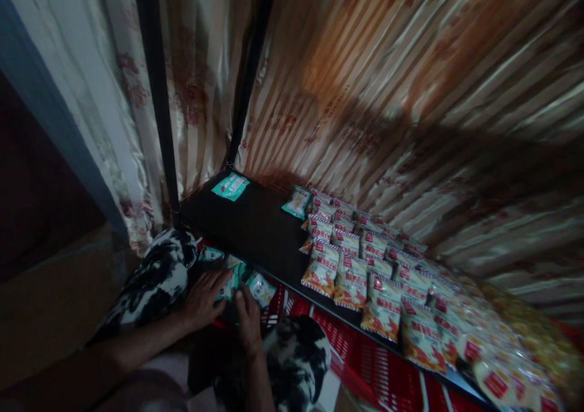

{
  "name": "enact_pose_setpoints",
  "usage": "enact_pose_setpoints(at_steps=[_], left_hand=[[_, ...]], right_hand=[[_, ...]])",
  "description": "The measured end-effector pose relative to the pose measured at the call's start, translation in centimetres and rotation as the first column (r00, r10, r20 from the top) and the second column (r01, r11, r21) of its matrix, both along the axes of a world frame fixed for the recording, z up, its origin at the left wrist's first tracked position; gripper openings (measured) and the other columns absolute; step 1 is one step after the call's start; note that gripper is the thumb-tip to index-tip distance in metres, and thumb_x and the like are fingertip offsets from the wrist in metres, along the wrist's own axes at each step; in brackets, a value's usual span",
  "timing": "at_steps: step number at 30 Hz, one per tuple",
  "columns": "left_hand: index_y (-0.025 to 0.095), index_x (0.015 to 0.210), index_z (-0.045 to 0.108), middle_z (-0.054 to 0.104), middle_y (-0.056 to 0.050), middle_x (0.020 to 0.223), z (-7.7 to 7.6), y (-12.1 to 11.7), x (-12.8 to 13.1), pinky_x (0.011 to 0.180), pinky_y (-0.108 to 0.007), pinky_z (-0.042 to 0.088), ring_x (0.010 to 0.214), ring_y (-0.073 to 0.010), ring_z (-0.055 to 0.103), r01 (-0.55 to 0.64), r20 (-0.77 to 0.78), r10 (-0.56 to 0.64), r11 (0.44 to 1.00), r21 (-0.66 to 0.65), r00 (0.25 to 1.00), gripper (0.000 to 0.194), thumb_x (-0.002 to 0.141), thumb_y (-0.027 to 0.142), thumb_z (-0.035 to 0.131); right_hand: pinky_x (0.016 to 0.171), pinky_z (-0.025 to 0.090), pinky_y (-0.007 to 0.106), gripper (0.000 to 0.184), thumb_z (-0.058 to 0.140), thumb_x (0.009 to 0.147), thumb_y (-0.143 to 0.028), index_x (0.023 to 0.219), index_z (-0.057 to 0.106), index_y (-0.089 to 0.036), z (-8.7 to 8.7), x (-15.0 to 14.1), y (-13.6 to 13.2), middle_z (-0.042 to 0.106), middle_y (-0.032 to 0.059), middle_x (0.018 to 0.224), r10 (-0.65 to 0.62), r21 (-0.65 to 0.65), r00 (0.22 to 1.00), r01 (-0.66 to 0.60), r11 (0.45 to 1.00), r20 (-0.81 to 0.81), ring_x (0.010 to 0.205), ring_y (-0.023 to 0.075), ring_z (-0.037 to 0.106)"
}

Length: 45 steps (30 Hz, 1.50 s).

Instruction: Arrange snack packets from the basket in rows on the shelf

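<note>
My left hand is over the red basket between my knees, its fingers stretched out across a green snack bag. Beside it, my right hand points away from me, fingers extended, tips near the same bag. Neither hand is plainly gripping it; the dim light hides part of the contact. A green-and-white snack bag lies just right of my hands, and another small bag is at the basket's far left. The rest of the basket's contents are hidden by my hands and legs.
A black board runs beyond the basket, with a flat green packet and a green snack bag. Rows of white-and-orange snack bags cover its right side. Red baskets sit below. Dark posts and pleated curtains enclose it.
</note>
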<state>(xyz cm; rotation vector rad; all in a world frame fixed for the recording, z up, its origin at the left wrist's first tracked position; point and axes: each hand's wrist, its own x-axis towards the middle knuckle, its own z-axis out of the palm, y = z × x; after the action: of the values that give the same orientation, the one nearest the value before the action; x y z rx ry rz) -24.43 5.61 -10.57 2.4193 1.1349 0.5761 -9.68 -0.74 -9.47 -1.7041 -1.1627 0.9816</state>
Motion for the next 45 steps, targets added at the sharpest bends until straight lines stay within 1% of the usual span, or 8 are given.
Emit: enact_pose_setpoints(at_steps=[4,13,24,29,32,36,40,45], left_hand=[[0.021,0.138,0.035,0.047,-0.01,0.135,0.3,-0.1,0.2,0.104,-0.046,0.03,0.123,-0.0279,0.042,0.024,-0.024,-0.024,1.0,0.006,0.999,0.064,0.075,0.02,0.047],[0.02,0.142,0.028,0.041,-0.011,0.14,1.9,-0.3,0.6,0.106,-0.042,0.028,0.127,-0.0261,0.037,0.101,0.047,-0.102,0.995,0.028,0.994,0.058,0.088,0.038,0.039],[0.016,0.135,0.038,0.049,-0.012,0.134,2.6,0.7,1.0,0.105,-0.039,0.033,0.124,-0.0237,0.044,0.057,0.108,-0.043,0.99,-0.127,0.993,0.054,0.089,0.043,0.039],[0.018,0.133,0.042,0.05,-0.011,0.133,3.8,1.5,1.2,0.104,-0.04,0.034,0.123,-0.0258,0.046,0.052,0.101,-0.031,0.976,-0.213,0.994,0.058,0.083,0.046,0.048],[0.018,0.133,0.043,0.052,-0.01,0.132,4.7,2.0,1.2,0.102,-0.038,0.036,0.12,-0.0261,0.048,0.063,0.134,-0.021,0.947,-0.314,0.991,0.062,0.078,0.047,0.055],[0.019,0.132,0.044,0.06,-0.007,0.122,5.4,2.3,1.2,0.095,-0.035,0.043,0.11,-0.024,0.056,0.114,0.244,0.022,0.841,-0.529,0.97,0.069,0.073,0.049,0.061],[0.017,0.127,0.048,0.064,-0.007,0.116,5.1,2.3,1.2,0.09,-0.034,0.047,0.102,-0.0238,0.06,0.097,0.307,0.139,0.761,-0.641,0.941,0.066,0.071,0.049,0.063],[0.017,0.114,0.056,0.068,-0.006,0.101,5.1,2.2,1.7,0.08,-0.033,0.051,0.094,-0.0243,0.063,-0.01,0.29,0.272,0.745,-0.667,0.918,0.059,0.069,0.053,0.064]], right_hand=[[0.098,0.04,0.034,0.059,0.046,0.084,-0.053,0.129,0.05,-0.015,0.7,-0.2,0.3,0.06,0.0106,0.121,0.009,0.059,0.999,-0.006,0.998,-0.04,0.116,0.0224,0.053],[0.082,0.046,0.032,0.055,0.042,0.084,-0.055,0.113,0.063,-0.013,0.9,0.5,0.3,0.07,0.0087,0.095,-0.154,0.067,0.988,0.156,0.986,-0.03,0.088,0.0212,0.061],[0.078,0.046,0.031,0.049,0.049,0.08,-0.053,0.104,0.068,-0.014,1.8,1.1,0.7,0.07,0.0073,0.091,-0.261,0.171,0.943,0.297,0.939,-0.204,0.085,0.0201,0.06],[0.067,0.047,0.029,0.047,0.053,0.077,-0.057,0.089,0.07,-0.015,1.4,1.3,0.9,0.067,0.004,0.071,-0.294,0.147,0.9,0.354,0.923,-0.321,0.073,0.0183,0.058],[0.06,0.044,0.026,0.047,0.053,0.076,-0.059,0.08,0.068,-0.014,0.8,1.3,1.0,0.061,0.001,0.062,-0.291,0.112,0.871,0.36,0.926,-0.396,0.064,0.0151,0.054],[0.057,0.042,0.023,0.045,0.05,0.079,-0.058,0.072,0.063,-0.015,0.5,1.2,1.2,0.058,-0.0014,0.059,-0.276,0.098,0.861,0.347,0.933,-0.427,0.059,0.0119,0.05],[0.068,0.045,0.024,0.041,0.05,0.081,-0.055,0.086,0.063,-0.016,1.2,1.0,1.4,0.064,0.0008,0.077,-0.195,0.104,0.855,0.276,0.956,-0.48,0.072,0.0134,0.055],[0.081,0.046,0.026,0.041,0.05,0.081,-0.051,0.105,0.06,-0.019,2.3,0.7,1.6,0.066,0.0027,0.099,-0.086,0.139,0.874,0.172,0.975,-0.479,0.092,0.0156,0.059]])
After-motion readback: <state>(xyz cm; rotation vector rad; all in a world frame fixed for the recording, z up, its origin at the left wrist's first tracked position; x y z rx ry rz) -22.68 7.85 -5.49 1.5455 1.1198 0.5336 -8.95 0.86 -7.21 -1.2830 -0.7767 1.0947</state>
